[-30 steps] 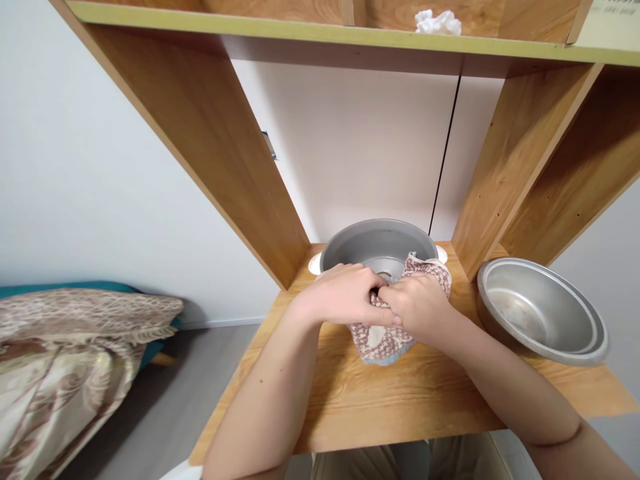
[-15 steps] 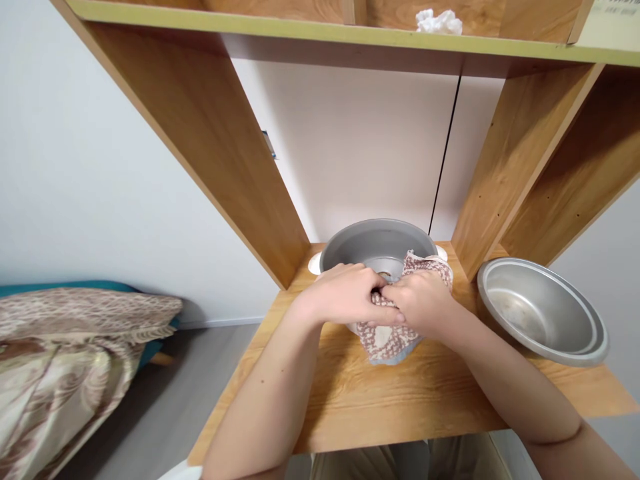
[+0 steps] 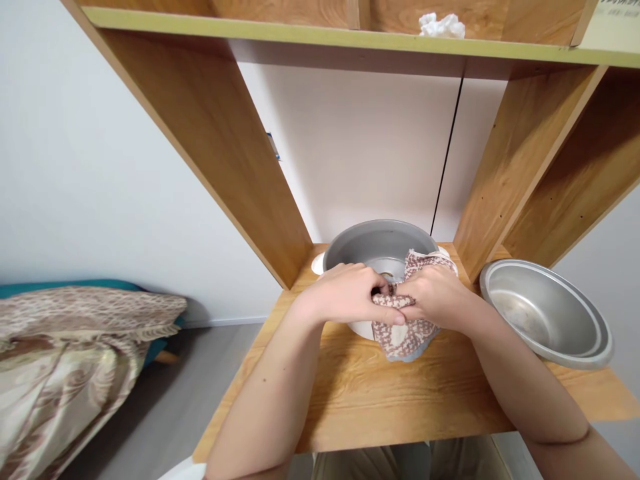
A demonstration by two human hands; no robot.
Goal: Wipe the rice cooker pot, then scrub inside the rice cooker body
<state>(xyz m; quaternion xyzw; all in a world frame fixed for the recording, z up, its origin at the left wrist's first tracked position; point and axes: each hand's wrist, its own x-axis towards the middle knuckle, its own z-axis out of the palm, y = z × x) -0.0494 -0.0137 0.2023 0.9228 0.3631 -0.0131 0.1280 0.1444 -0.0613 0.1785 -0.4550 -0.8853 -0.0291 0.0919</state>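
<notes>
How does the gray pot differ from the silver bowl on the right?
The gray pot has white side handles; the silver bowl shows none.
The gray pot's inner wall looks dull; the silver bowl's is shinier, with brownish marks on its bottom.
Both hands hold a patterned cloth at the gray pot's near rim; neither touches the silver bowl.
Both are round and open-topped.

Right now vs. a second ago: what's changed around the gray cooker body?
Right hand and the brown-and-white cloth's hanging end shifted rightward along the near rim. Nothing visibly released or newly grasped. Unchanged: left hand at that rim, gray cooker body, metal bowl-shaped pot to the right.
</notes>
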